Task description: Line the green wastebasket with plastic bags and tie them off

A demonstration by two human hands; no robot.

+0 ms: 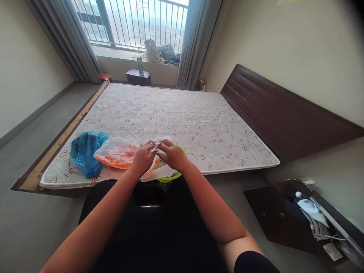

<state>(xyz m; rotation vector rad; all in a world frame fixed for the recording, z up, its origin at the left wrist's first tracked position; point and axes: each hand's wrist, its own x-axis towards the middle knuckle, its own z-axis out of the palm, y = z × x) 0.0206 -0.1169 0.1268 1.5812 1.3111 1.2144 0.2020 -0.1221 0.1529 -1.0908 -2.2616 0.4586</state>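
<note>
Pinching a white scrap (155, 148) between them, left hand (144, 154) and right hand (173, 154) sat equally near; green basket (169, 178) lay beneath right hand

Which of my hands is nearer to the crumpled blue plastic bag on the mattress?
Left. Your left hand is to the right of the crumpled blue plastic bag, apart from it; your right hand is farther right, beyond the left.

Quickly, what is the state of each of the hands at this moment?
Left hand: closed, fingertips pinching white crumpled material.
Right hand: closed, fingertips pinching the same white crumpled material.
</note>
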